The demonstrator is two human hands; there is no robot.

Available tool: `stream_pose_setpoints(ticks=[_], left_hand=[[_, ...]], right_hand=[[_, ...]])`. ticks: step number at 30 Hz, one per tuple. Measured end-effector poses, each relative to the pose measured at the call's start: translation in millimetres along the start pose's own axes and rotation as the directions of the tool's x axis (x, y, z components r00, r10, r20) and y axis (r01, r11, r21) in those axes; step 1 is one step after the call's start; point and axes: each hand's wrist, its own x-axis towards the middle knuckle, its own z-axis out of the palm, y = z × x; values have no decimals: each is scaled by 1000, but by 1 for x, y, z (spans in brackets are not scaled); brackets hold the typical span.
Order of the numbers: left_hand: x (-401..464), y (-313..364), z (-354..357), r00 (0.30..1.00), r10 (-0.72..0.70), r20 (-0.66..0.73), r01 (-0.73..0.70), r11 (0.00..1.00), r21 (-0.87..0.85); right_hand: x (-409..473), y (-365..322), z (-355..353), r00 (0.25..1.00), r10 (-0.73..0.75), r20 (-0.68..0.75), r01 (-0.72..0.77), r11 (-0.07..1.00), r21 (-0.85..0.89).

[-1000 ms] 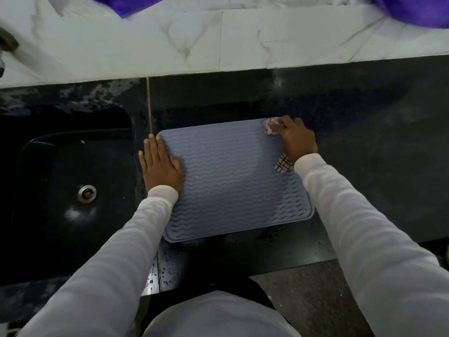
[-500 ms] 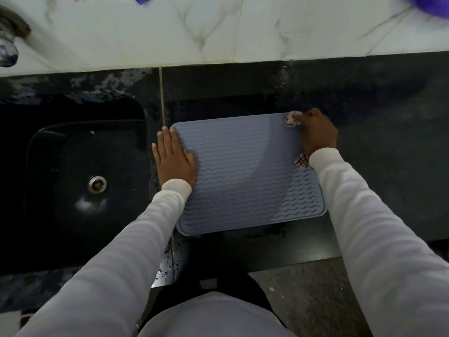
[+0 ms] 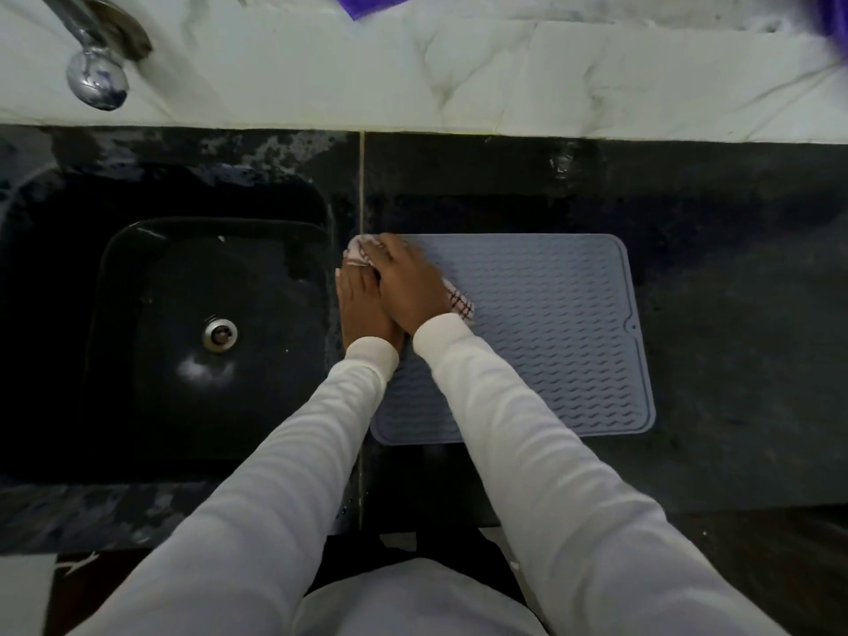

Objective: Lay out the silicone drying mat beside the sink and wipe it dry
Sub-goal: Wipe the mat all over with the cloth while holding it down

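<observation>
The grey-blue silicone drying mat [image 3: 550, 337] lies flat on the black counter, just right of the sink. My left hand [image 3: 362, 309] rests flat with straight fingers on the mat's left edge. My right hand [image 3: 408, 286] presses a white checked cloth [image 3: 461, 305] onto the mat's far left corner, right beside the left hand. One end of the cloth sticks out past the fingertips, the other near the wrist. The hands and sleeves hide the mat's left part.
A black sink [image 3: 206, 332] with a metal drain [image 3: 220, 333] sits to the left, under a chrome tap [image 3: 94, 71]. White marble wall tiles [image 3: 459, 75] run behind the dark counter [image 3: 734, 277]. Purple fabric [image 3: 371, 2] hangs at the top.
My right hand has swept the cloth across the mat from its far right corner to its far left corner. The left hand stayed on the left edge.
</observation>
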Motion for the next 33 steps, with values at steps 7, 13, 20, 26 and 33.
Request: stream_pose_setpoints(ticks=[7,13,20,26,33], left_hand=[[1,-3,6,1000,4,16,-5,1000,20],[-2,0,5,999,-25,28,24,998,56],[-9,13,-2,994,-101,31,100,994,40],[-10,12,-3,997,-75,20,72,992,101],[-6,7,4,997,-59,43,49,980,192]], right_hand=[[-2,38,-9,981,-153,120,181,943,-279],[-15,62,-24,966,-127,225,203,911,-358],[-44,125,-74,954,-73,292,198,884,-424],[-74,176,-108,971,13,239,114,853,-510],[-112,234,-139,981,133,143,-36,843,-536]])
